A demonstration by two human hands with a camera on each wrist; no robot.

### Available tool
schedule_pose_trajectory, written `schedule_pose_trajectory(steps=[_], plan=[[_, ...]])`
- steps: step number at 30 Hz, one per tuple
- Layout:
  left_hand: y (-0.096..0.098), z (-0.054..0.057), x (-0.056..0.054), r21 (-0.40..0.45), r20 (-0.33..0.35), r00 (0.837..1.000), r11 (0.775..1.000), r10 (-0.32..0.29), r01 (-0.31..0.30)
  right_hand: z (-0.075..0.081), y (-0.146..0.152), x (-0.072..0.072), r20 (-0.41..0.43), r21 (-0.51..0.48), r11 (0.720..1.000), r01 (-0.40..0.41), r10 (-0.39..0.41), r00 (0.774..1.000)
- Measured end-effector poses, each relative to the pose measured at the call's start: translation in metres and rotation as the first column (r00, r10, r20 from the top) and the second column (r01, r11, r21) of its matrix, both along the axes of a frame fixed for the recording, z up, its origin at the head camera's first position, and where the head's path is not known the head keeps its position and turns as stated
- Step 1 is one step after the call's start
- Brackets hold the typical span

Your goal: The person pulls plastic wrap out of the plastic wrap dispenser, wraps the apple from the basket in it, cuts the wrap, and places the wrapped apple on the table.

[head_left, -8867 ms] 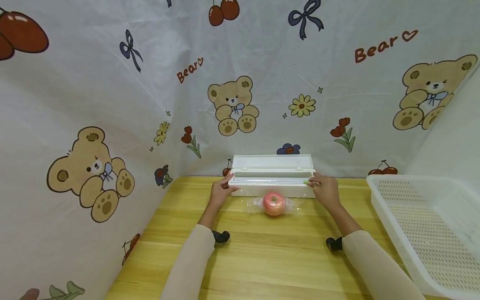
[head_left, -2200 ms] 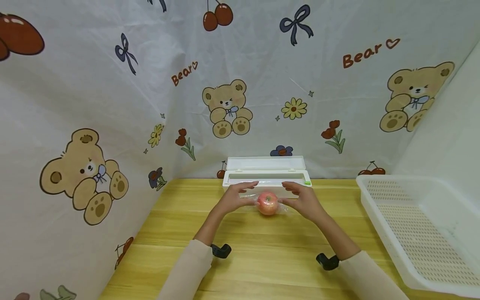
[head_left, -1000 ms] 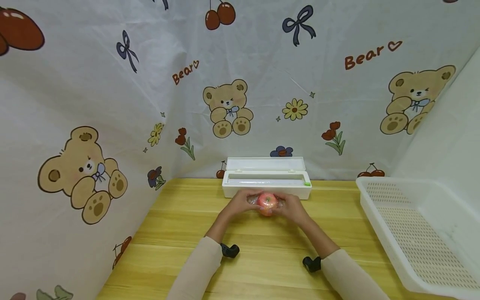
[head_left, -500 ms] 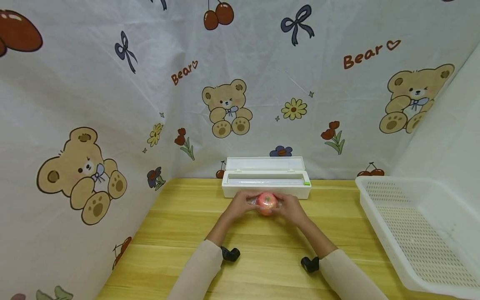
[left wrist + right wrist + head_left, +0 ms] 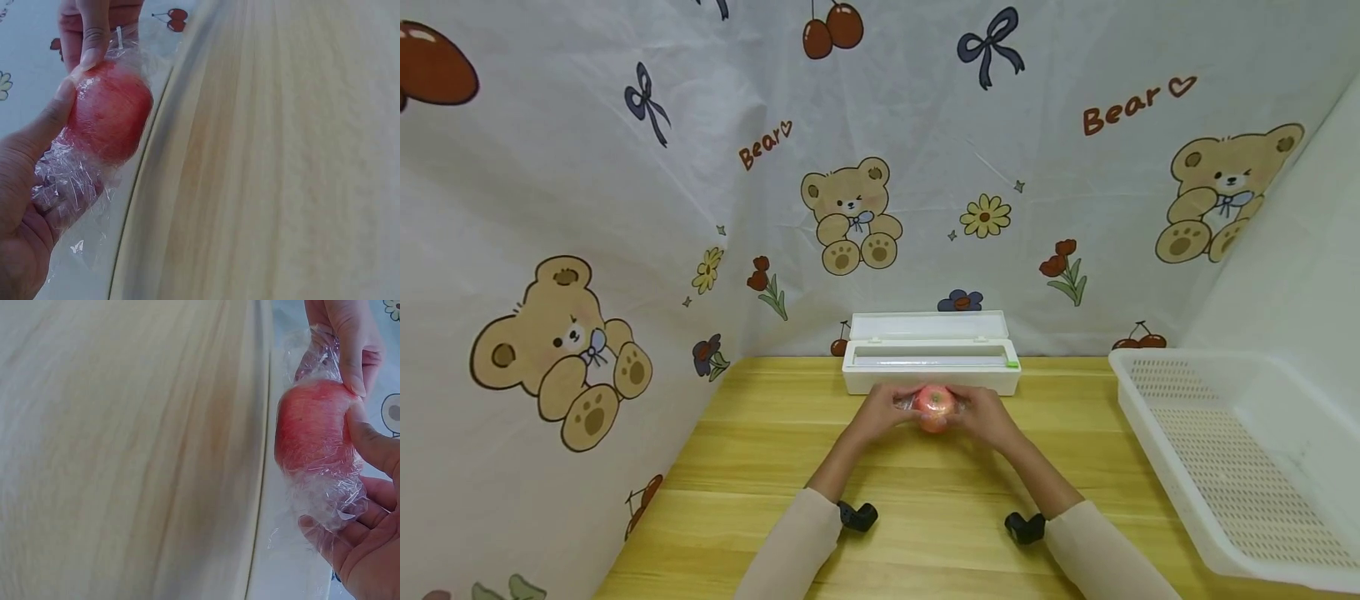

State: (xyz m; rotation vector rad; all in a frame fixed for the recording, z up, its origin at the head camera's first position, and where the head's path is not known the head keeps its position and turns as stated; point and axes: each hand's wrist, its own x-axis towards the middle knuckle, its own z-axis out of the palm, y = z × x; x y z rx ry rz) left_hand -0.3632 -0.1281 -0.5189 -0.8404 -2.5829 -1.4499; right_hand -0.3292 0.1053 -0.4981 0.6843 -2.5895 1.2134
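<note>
A red apple (image 5: 934, 407) wrapped in clear plastic film (image 5: 70, 178) sits between the two hands. My left hand (image 5: 882, 410) grips its left side, thumb on the near face of the apple and fingers behind the bunched film. From the other side my right hand (image 5: 985, 415) holds it the same way, and the thumbs nearly meet in both wrist views. Loose film (image 5: 331, 494) gathers at the fruit's ends and over the fingers. Just behind the hands stands a long white cling film box (image 5: 931, 382), its lid (image 5: 928, 326) raised and a film roll inside.
A white perforated basket (image 5: 1157, 467) stands on the right of the wooden table (image 5: 932, 533). A green slider (image 5: 1012, 364) sits at the right end of the box's front edge. A bear-print cloth (image 5: 700, 167) hangs behind and along the left.
Both hands left the box's ends, came to the apple with fingers spread, then closed round it, gathering the film. Over the last half second the hands have barely moved.
</note>
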Motion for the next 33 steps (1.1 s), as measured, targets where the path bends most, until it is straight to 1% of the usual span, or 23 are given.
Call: schedule_pose_trajectory(steps=[6, 10, 18, 20, 25, 29, 33], plan=[[0.002, 0.010, 0.010, 0.027, -0.044, 0.999, 0.999, 0.030, -0.029, 0.010, 0.004, 0.007, 0.011, -0.025, 1.000, 0.016, -0.015, 1.000], [0.003, 0.016, 0.016, 0.050, -0.067, 0.996, 0.998, 0.052, -0.049, 0.017, 0.006, 0.012, 0.032, -0.054, 0.998, 0.011, -0.010, 0.999], [0.003, 0.023, 0.024, 0.087, -0.110, 0.993, 0.996, 0.042, -0.033, 0.027, 0.007, 0.024, 0.110, -0.079, 0.997, -0.008, 0.017, 0.994], [0.002, 0.024, 0.026, 0.102, -0.108, 0.993, 0.994, 0.039, -0.028, 0.028, 0.007, 0.026, 0.114, -0.095, 0.995, -0.023, 0.034, 0.993], [0.000, 0.027, 0.029, 0.144, -0.105, 0.994, 0.990, 0.025, -0.010, 0.026, 0.009, 0.030, 0.085, -0.132, 0.990, -0.056, 0.067, 0.994], [0.001, 0.029, 0.029, 0.163, -0.100, 0.995, 0.987, 0.026, -0.009, 0.025, 0.009, 0.031, 0.080, -0.148, 0.989, -0.031, 0.043, 0.996], [0.002, 0.031, 0.031, 0.167, -0.104, 0.994, 0.986, 0.043, -0.025, 0.026, 0.007, 0.032, 0.069, -0.141, 0.990, -0.003, 0.013, 0.998]])
